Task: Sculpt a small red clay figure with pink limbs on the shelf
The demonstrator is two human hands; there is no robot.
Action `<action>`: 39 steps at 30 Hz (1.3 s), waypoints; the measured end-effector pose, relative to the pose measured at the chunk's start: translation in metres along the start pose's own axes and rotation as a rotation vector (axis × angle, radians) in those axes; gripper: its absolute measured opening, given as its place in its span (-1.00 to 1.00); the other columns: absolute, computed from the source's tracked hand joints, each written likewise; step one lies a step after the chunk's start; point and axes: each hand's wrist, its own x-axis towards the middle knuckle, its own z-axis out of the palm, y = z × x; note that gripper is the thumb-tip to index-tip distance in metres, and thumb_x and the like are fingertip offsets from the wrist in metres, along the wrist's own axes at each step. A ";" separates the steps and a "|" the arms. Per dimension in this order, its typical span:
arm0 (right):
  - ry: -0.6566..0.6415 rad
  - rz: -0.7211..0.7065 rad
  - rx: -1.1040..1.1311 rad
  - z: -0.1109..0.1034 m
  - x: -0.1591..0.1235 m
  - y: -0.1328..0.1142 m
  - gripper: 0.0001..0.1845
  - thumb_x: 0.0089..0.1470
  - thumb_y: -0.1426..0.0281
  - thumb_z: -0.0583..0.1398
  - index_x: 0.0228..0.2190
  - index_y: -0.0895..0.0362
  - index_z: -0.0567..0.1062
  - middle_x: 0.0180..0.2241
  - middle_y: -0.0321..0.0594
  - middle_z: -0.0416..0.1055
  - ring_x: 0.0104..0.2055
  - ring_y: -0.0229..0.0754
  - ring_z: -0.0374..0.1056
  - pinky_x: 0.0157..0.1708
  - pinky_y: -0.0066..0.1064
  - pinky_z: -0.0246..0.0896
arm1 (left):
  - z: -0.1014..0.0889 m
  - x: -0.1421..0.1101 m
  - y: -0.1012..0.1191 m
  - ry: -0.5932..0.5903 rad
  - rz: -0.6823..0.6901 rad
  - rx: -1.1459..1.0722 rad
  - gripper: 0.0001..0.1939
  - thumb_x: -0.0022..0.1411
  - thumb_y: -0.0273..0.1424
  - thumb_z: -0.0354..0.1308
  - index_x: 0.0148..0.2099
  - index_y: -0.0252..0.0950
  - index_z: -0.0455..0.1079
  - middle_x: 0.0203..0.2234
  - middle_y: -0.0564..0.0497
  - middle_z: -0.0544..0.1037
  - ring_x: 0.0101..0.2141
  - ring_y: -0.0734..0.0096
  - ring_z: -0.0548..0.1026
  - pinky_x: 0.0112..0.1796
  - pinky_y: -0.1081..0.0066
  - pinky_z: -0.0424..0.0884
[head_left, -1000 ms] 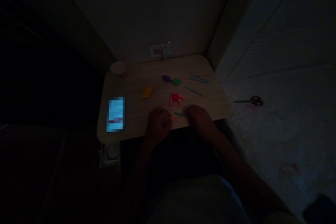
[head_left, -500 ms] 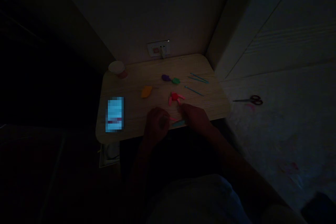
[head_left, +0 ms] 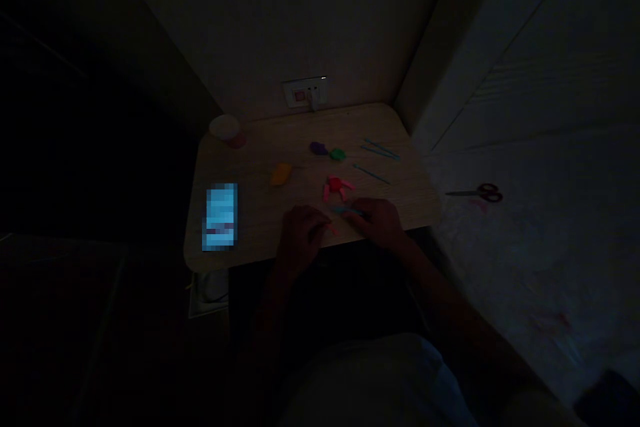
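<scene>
In dim light, my left hand (head_left: pixel 301 233) rests at the table's front edge. Its fingers are closed on a small pink clay strip (head_left: pixel 332 229), whose end sticks out to the right. My right hand (head_left: pixel 379 221) pinches a light-blue clay tool (head_left: pixel 346 210), its tip pointing left just above the strip. Right behind the hands lies a red clay piece (head_left: pixel 335 185) with several pink strips spreading from it. Farther back sit a purple clay lump (head_left: pixel 318 148) and a green clay lump (head_left: pixel 337 155). An orange leaf-like piece (head_left: pixel 281 175) lies to the left.
Thin blue sticks (head_left: pixel 371 173) lie at the table's right. A phone with a lit, pixelated screen (head_left: pixel 220 217) is at the left, and a cup (head_left: pixel 227 130) stands behind it. Scissors (head_left: pixel 475 193) lie on the floor at right. A wall socket (head_left: pixel 305 92) holds a plug.
My right hand has picked the blue clay tool up from the table edge and now holds it level, pointing left. My left hand has shifted slightly right with the pink strip.
</scene>
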 end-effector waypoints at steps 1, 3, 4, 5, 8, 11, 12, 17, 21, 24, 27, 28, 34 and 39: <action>0.006 0.004 0.013 0.000 0.000 0.000 -0.52 0.35 0.05 0.11 -0.35 0.09 0.65 -0.33 -0.16 0.63 -0.32 -0.11 0.48 -0.35 -0.38 0.14 | 0.001 0.001 -0.001 0.002 -0.004 -0.012 -0.87 0.38 -0.40 0.13 -0.14 -0.16 0.53 -0.16 0.00 0.63 -0.04 0.17 0.50 0.09 0.07 0.33; 0.021 0.022 0.025 0.001 0.000 0.000 -0.53 0.36 0.07 0.10 -0.35 0.09 0.64 -0.35 -0.15 0.62 -0.33 -0.10 0.48 -0.35 -0.37 0.15 | 0.002 0.002 -0.001 0.035 -0.014 -0.034 -0.82 0.37 -0.43 0.11 -0.07 -0.16 0.51 -0.11 0.01 0.64 -0.02 0.17 0.51 0.11 0.07 0.32; 0.027 0.029 0.028 0.001 0.000 0.000 -0.53 0.36 0.08 0.09 -0.35 0.09 0.64 -0.36 -0.14 0.62 -0.33 -0.09 0.48 -0.35 -0.37 0.15 | 0.002 0.002 -0.001 0.060 -0.015 -0.043 -0.78 0.36 -0.45 0.10 -0.01 -0.16 0.49 -0.07 -0.01 0.63 0.01 0.17 0.50 0.12 0.08 0.32; 0.030 0.032 0.031 0.001 0.000 0.000 -0.54 0.37 0.09 0.09 -0.35 0.09 0.63 -0.35 -0.14 0.61 -0.33 -0.08 0.48 -0.35 -0.36 0.15 | 0.003 0.002 0.000 0.091 -0.016 -0.047 -0.75 0.35 -0.46 0.10 0.03 -0.17 0.46 -0.03 -0.02 0.61 0.03 0.17 0.49 0.13 0.08 0.32; 0.032 0.028 0.051 0.000 -0.001 -0.001 -0.59 0.38 0.15 0.06 -0.30 0.09 0.60 -0.30 -0.12 0.62 -0.31 -0.07 0.50 -0.34 -0.36 0.16 | 0.005 -0.001 0.008 0.170 -0.043 0.016 -0.80 0.33 -0.41 0.14 0.00 -0.19 0.41 -0.06 -0.07 0.55 0.02 0.12 0.47 0.09 0.09 0.34; 0.051 0.053 0.075 -0.001 -0.003 -0.002 -0.65 0.36 0.18 0.05 -0.15 0.09 0.56 -0.34 -0.17 0.61 -0.36 -0.10 0.48 -0.36 -0.38 0.15 | 0.013 -0.007 0.022 0.194 -0.127 0.187 -0.79 0.28 -0.22 0.26 -0.14 -0.19 0.37 -0.17 -0.10 0.52 -0.08 0.02 0.46 -0.01 0.03 0.33; 0.057 0.060 0.080 -0.001 -0.004 -0.002 -0.66 0.35 0.18 0.06 -0.12 0.09 0.55 -0.36 -0.19 0.60 -0.39 -0.11 0.46 -0.37 -0.38 0.14 | 0.017 -0.009 0.028 0.186 -0.144 0.234 -0.73 0.25 -0.16 0.31 -0.16 -0.19 0.36 -0.17 -0.12 0.52 -0.09 -0.02 0.45 -0.03 0.00 0.32; 0.057 0.048 0.109 -0.001 -0.004 -0.001 -0.70 0.32 0.18 0.07 -0.18 0.08 0.52 -0.39 -0.21 0.56 -0.42 -0.12 0.43 -0.38 -0.38 0.12 | 0.034 -0.011 0.041 0.242 -0.218 0.302 -0.84 0.33 -0.23 0.23 -0.16 -0.19 0.38 -0.16 -0.14 0.52 -0.08 -0.08 0.42 -0.07 -0.01 0.30; 0.043 0.047 0.125 -0.001 -0.004 -0.001 -0.71 0.31 0.19 0.08 -0.21 0.07 0.51 -0.38 -0.21 0.56 -0.41 -0.13 0.43 -0.37 -0.39 0.13 | 0.030 -0.005 0.036 0.268 -0.200 0.262 -0.89 0.39 -0.30 0.15 -0.22 -0.18 0.42 -0.23 -0.08 0.55 -0.11 0.00 0.45 -0.08 0.03 0.30; 0.041 0.050 0.108 -0.001 -0.005 -0.002 -0.71 0.31 0.19 0.09 -0.22 0.08 0.52 -0.39 -0.21 0.56 -0.41 -0.12 0.43 -0.38 -0.38 0.11 | 0.022 -0.002 0.030 0.248 -0.156 0.239 -0.88 0.39 -0.31 0.16 -0.25 -0.17 0.43 -0.26 -0.05 0.56 -0.14 0.06 0.47 -0.07 0.04 0.30; 0.053 0.046 0.115 0.000 -0.005 -0.002 -0.71 0.30 0.20 0.10 -0.22 0.09 0.53 -0.40 -0.20 0.56 -0.42 -0.13 0.43 -0.39 -0.38 0.11 | 0.018 -0.001 0.028 0.234 -0.143 0.244 -0.91 0.36 -0.29 0.20 -0.21 -0.17 0.42 -0.22 -0.06 0.57 -0.13 0.05 0.48 -0.06 0.03 0.30; 0.060 0.041 0.122 0.000 -0.005 -0.002 -0.72 0.30 0.20 0.10 -0.22 0.09 0.54 -0.40 -0.21 0.56 -0.42 -0.13 0.43 -0.39 -0.38 0.11 | 0.018 -0.002 0.029 0.230 -0.144 0.245 -0.90 0.34 -0.28 0.22 -0.17 -0.17 0.42 -0.20 -0.07 0.57 -0.11 0.03 0.47 -0.06 0.03 0.30; 0.067 0.024 0.118 0.002 -0.005 0.000 -0.73 0.29 0.22 0.11 -0.22 0.10 0.54 -0.41 -0.22 0.55 -0.44 -0.15 0.42 -0.39 -0.38 0.09 | 0.021 -0.006 0.036 0.199 -0.202 0.281 -0.86 0.28 -0.29 0.27 -0.19 -0.20 0.40 -0.12 -0.12 0.52 -0.05 -0.01 0.45 -0.05 0.04 0.30; 0.083 -0.010 0.081 0.005 -0.010 -0.002 -0.78 0.27 0.25 0.13 -0.28 0.10 0.52 -0.40 -0.19 0.55 -0.39 -0.13 0.42 -0.35 -0.37 0.14 | 0.021 -0.006 0.037 0.200 -0.222 0.314 -0.86 0.36 -0.26 0.19 -0.24 -0.20 0.41 -0.14 -0.11 0.53 -0.06 0.03 0.46 -0.04 0.06 0.29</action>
